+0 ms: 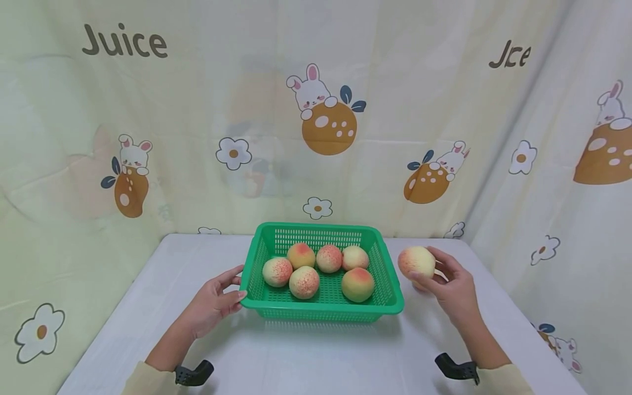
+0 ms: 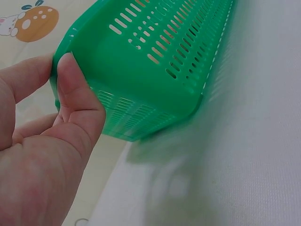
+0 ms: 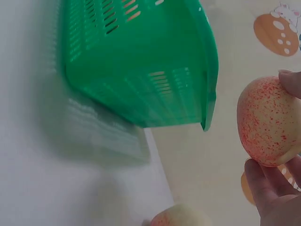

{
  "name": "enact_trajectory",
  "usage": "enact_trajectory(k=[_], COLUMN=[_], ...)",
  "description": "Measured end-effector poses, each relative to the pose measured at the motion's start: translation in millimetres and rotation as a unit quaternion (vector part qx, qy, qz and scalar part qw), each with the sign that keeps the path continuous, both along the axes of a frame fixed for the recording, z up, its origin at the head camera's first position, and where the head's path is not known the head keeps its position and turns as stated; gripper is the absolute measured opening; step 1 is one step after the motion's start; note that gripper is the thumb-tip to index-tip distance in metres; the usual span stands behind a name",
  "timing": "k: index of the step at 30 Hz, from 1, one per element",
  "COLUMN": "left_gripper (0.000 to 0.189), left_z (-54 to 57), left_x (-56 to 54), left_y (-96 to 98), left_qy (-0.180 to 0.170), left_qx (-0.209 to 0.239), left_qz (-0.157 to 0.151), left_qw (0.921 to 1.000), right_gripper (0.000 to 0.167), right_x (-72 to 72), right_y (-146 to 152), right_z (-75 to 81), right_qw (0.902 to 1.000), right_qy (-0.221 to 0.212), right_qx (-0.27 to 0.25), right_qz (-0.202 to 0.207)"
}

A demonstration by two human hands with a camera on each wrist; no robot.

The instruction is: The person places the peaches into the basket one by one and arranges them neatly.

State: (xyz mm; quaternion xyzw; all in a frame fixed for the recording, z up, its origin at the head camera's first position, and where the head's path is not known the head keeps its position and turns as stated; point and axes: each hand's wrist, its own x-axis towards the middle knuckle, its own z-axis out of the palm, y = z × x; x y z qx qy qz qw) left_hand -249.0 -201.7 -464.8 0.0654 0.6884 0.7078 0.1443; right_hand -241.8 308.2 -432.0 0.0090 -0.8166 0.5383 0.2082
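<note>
My left hand pinches the left rim of a green plastic basket, its thumb pressed on the near side of the edge. Inside the basket lie several peaches, among them a speckled peach and a greenish peach with a red top. To the right of the basket, my right hand holds a pale peach with red speckles between thumb and fingers, raised above the table and apart from the rim. Another peach sits below it, mostly hidden in the head view.
A white cloth covers the table under the basket. Printed curtains hang behind the table and along both sides. Each wrist carries a black strap mount.
</note>
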Motion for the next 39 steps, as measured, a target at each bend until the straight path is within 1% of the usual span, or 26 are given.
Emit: enact_trajectory(k=[8, 13, 17, 25, 33, 36, 39], left_gripper=[0.071, 0.073, 0.074, 0.073, 0.075, 0.076, 0.077], left_z=[-0.9, -1.9, -0.6, -0.7, 1.2, 2.0, 2.6], left_x=[-0.4, 0.3, 2.0, 0.9, 1.4, 2.1, 2.7], left_y=[0.1, 0.1, -0.7, -0.7, -1.1, -0.9, -0.2], left_qy=[-0.001, 0.004, 0.009, 0.013, 0.009, 0.011, 0.01], left_qx=[0.003, 0.006, 0.011, 0.005, 0.013, 0.014, 0.014], left_qz=[-0.001, -0.004, -0.012, -0.008, -0.016, -0.02, -0.019], left_qw=[1.0, 1.0, 0.9998, 0.9999, 0.9997, 0.9996, 0.9997], right_gripper=[0.069, 0.068, 0.067, 0.067, 0.066, 0.067, 0.069], right_x=[3.8, 3.7, 1.8, -2.2, -8.7, -10.7, -12.2], right_y=[-16, -26, -34, -51, -63, -67, -71], right_z=[11.0, 14.7, 15.6, 17.5, 14.8, 14.2, 14.4], right_qw=[0.9984, 0.9976, 0.9967, 0.9953, 0.9895, 0.9881, 0.9877], right_qy=[-0.001, 0.005, 0.003, -0.026, -0.033, -0.036, -0.045], right_qx=[-0.032, -0.028, -0.027, -0.021, -0.041, -0.041, -0.031], right_qz=[0.048, 0.063, 0.076, 0.091, 0.134, 0.143, 0.146])
